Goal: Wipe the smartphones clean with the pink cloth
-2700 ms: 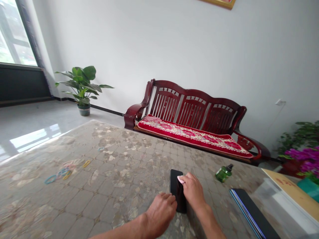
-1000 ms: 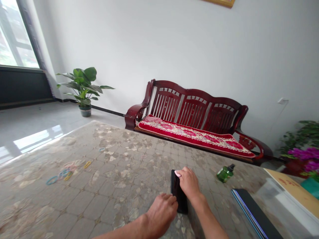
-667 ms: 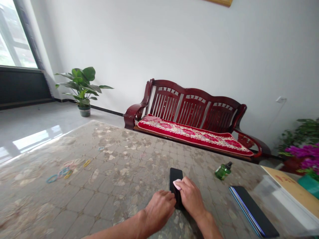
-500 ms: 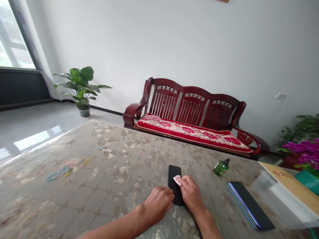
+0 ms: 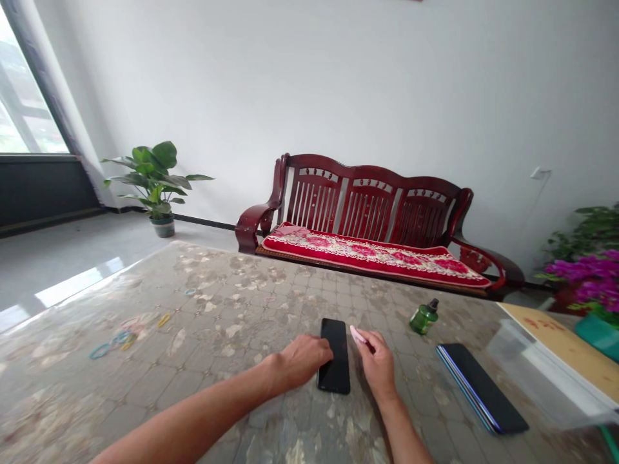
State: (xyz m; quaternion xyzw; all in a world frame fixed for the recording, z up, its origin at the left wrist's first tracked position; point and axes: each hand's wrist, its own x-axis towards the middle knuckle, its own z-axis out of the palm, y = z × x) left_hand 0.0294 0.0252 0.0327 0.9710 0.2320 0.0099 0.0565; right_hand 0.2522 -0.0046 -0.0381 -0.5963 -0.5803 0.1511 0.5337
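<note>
A black phone (image 5: 337,364) lies flat on the patterned table. My left hand (image 5: 305,359) rests at its left edge, fingers curled and touching the phone; whether they grip it is hard to tell. Just right of the phone, my right hand (image 5: 376,361) pinches a small pale pink cloth (image 5: 357,334), held clear of the screen. A green bottle with a black cap (image 5: 424,317) stands beyond my right hand. Farther right lies a stack of phones (image 5: 483,388), the top one dark.
Colourful rubber bands (image 5: 116,341) lie on the table's left side. At the right are a clear plastic box (image 5: 532,367), a tan board (image 5: 561,348) and purple flowers (image 5: 587,277). A red wooden bench (image 5: 367,206) stands behind the table (image 5: 203,361).
My right hand has moved off the phone to its right with the cloth. My left hand has shifted up along the phone's left edge. The view has tilted slightly.
</note>
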